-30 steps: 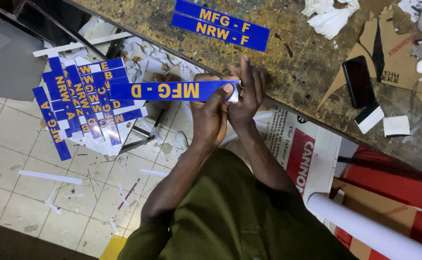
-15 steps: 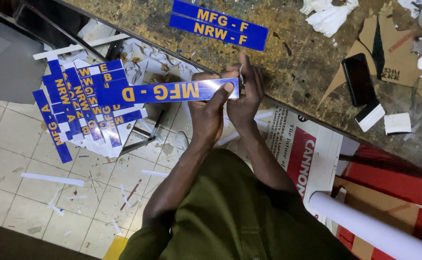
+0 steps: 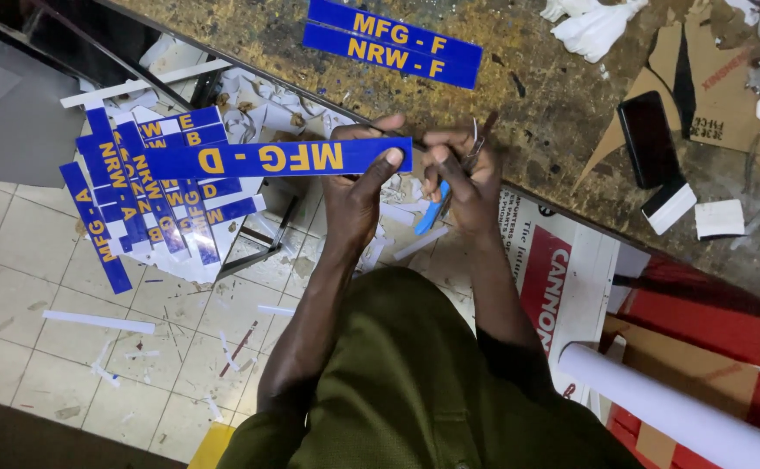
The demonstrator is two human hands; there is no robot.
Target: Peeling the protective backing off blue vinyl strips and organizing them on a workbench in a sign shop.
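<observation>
close in, the left hand (image 3: 358, 187) is clamped on one end of a long blue strip (image 3: 267, 160) with orange lettering, thumb pressed on its face, holding it level above the floor just off the tabletop (image 3: 553, 130) edge. the strip is narrow, flat and straight, its lettering upside down to the wearer. just beside it the right hand (image 3: 467, 178) is closed around a blue-handled cutter (image 3: 436, 207), its tip close to the strip's held end; whether it touches cannot be told. below the strip, to the left, a heap of like blue strips (image 3: 150, 204) lies fanned on a low rack above the tiled floor (image 3: 41, 260), with white offcuts around. farther off, on the tabletop, two more blue strips (image 3: 393, 43) lie side by side, touching. to the right sit a dark phone (image 3: 647, 139), small white blocks (image 3: 697, 213) and torn cardboard (image 3: 710, 78).
</observation>
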